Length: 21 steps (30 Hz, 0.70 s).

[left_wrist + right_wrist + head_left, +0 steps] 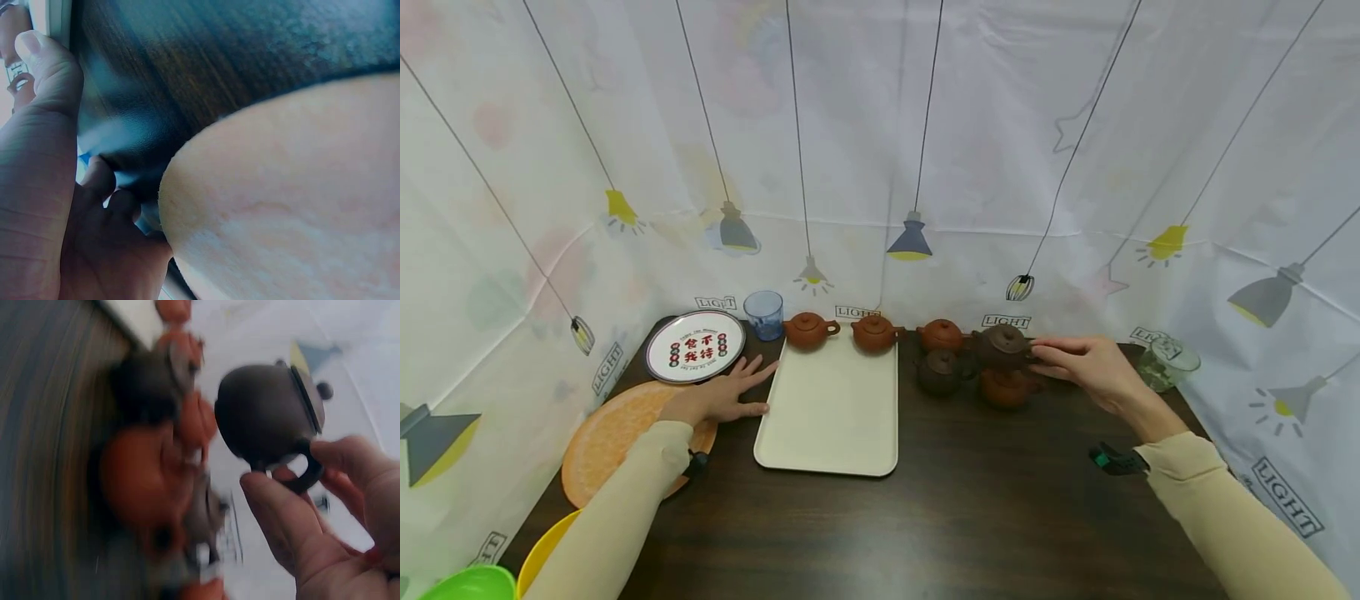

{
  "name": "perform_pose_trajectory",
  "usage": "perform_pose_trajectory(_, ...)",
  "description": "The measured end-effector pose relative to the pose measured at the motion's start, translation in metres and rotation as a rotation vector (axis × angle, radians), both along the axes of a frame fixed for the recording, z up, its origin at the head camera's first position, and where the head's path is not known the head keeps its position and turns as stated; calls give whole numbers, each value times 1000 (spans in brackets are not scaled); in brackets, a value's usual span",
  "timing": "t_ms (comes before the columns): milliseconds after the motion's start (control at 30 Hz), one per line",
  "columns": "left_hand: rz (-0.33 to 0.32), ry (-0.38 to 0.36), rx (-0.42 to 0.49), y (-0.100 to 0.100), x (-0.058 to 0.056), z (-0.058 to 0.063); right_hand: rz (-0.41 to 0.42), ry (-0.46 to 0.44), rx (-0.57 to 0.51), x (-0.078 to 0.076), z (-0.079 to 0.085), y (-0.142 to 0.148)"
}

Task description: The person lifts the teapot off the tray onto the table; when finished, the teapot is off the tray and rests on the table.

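Observation:
My right hand pinches the handle of a dark brown teapot. In the right wrist view this teapot is raised off the table, lid on. Just below it in the head view is a reddish teapot, with another dark teapot and a reddish one to the left. My left hand lies with fingers spread at the left edge of a cream tray; its thumb is against the tray's side. Two reddish teapots stand at the tray's far end.
A blue glass stands behind the tray's left corner. On the left lie a white plate with red characters and a round orange board. Yellow and green bowls sit front left. A clear glass is far right.

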<state>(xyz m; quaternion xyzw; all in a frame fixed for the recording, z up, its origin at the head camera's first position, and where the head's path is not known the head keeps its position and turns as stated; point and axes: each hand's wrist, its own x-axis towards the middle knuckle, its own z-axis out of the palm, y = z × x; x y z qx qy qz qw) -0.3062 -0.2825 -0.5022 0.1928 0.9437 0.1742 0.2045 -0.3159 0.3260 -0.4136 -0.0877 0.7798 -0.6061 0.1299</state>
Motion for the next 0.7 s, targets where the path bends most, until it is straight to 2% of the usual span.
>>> perform_pose_trajectory(167, -5, -2, 4, 0, 2, 2, 40, 20, -30, 7, -14, 60)
perform_pose_trajectory(333, -5, 5, -1, 0, 2, 0, 94, 68, 10, 14, -31, 105)
perform_pose_trajectory(400, -8, 2, 4, 1, 1, 0, 131, 66, -23, 17, -39, 119)
perform_pose_trajectory(567, -4, 2, -3, 2, 1, 0, 215, 15, -182, 16, -54, 146)
perform_pose_trajectory(700, -4, 0, -12, 1, 2, 3, 213, 3, -197, 15, -65, 161)
